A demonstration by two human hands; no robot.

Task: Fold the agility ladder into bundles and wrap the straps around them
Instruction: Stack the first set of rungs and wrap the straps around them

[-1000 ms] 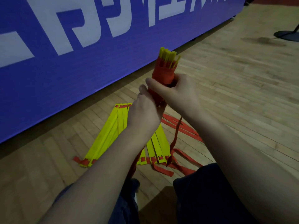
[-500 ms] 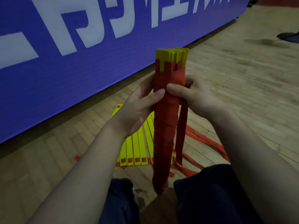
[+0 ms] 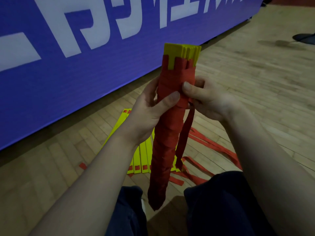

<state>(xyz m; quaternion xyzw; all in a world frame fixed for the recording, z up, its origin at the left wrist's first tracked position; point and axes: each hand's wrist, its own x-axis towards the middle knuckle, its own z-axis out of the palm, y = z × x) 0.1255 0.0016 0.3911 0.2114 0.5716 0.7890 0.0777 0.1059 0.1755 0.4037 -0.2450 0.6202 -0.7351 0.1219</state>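
A bundle of yellow ladder rungs wrapped in red strap (image 3: 167, 133) stands nearly upright in front of me, its yellow ends at the top. My left hand (image 3: 150, 111) grips the bundle from the left, thumb across the wrap. My right hand (image 3: 204, 97) pinches the strap against the bundle's right side. A loose red strap tail (image 3: 185, 133) hangs down from under my right hand. Behind, more yellow rungs (image 3: 143, 155) lie flat on the wooden floor with loose red straps (image 3: 214, 147) spread to their right.
A long blue banner with white lettering (image 3: 85, 48) runs along the far left. The wooden floor (image 3: 255, 92) stretches right. A dark flat stand base (image 3: 305, 37) sits at the far right. My dark-trousered knees (image 3: 221, 201) fill the lower frame.
The bundle has been turned from pointing away to nearly upright and brought closer. My hands now sit side by side on its upper part, and the strap tail hangs straight down.
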